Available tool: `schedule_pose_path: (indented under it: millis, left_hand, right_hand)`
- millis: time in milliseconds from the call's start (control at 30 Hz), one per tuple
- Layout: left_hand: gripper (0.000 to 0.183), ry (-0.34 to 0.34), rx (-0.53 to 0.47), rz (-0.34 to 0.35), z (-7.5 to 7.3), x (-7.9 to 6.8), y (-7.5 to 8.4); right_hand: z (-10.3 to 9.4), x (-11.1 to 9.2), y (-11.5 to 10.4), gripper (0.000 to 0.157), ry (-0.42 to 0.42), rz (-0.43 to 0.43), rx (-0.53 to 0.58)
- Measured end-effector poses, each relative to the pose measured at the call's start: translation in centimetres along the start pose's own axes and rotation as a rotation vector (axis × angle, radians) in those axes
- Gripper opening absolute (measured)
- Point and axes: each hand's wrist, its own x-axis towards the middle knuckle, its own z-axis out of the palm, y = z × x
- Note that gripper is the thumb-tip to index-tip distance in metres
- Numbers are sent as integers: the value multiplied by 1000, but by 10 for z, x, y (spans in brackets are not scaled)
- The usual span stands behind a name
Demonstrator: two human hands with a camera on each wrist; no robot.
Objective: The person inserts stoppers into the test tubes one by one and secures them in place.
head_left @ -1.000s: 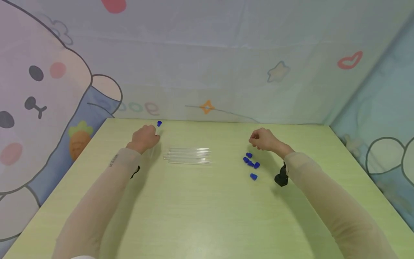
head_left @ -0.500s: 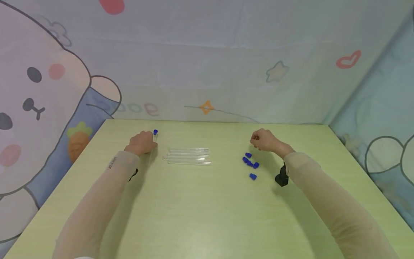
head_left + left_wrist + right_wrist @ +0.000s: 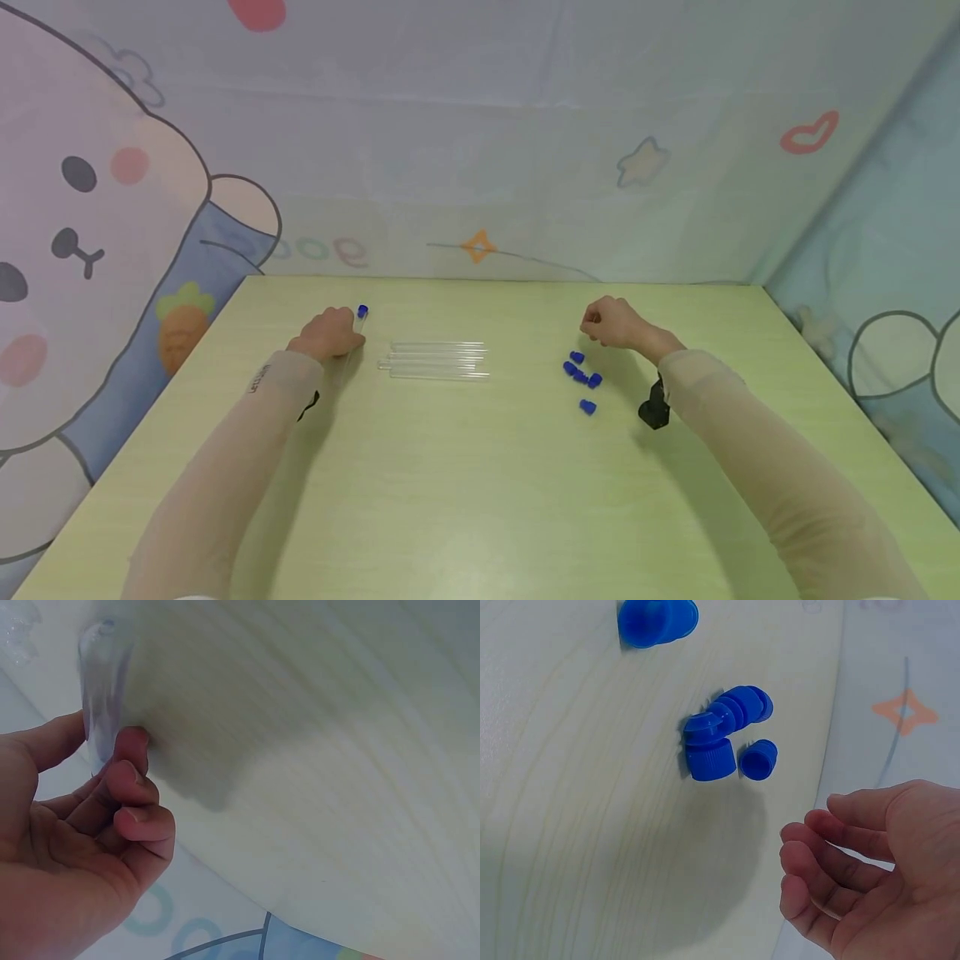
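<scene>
My left hand is at the left of the table and pinches a clear test tube between thumb and fingers. A blue cap sits on the tube's far end, and its rounded bottom shows in the left wrist view. To the right of that hand, several clear test tubes lie side by side on the table. My right hand hovers with loosely curled fingers and nothing in them. Several loose blue caps lie just in front of it, apart from the fingers.
The pale wooden table runs back to a printed cloth backdrop. One blue cap lies a little apart from the others, nearer to me. A black wrist camera hangs under the right wrist.
My left hand has come slightly nearer to me and down, bringing the capped test tube along. My right hand has stayed almost still, and the loose caps lie as before.
</scene>
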Motion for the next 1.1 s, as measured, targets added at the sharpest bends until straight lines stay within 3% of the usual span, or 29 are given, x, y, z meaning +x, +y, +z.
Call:
schedule_pose_path:
  millis: [400,467,600,700,800,1000,1100]
  left_hand:
    - [27,-4,25,-16,-1,0,5]
    - [29,22,33,-15,-1,-1,6]
    - [31,150,43,19,-4,-3,15]
    - [30,234,31,86,-5,-3,26]
    - [27,257,10,181,-7,-2,42]
    - [22,153,-52,403,-1,3,71]
    - [18,102,-64,473,6,7,82]
  right_hand:
    - [2,0,3,21,-127,-34,33]
    - [3,-1,-2,20,-150,-3,19]
    - [8,0,-4,20,-174,-5,-5]
    - [10,0,-5,19,-181,-25,-19]
    - [11,-1,-6,17,-175,-36,-28]
    - [14,1,-5,14,-165,-46,-59]
    - [16,2,-5,13,-155,-60,-83]
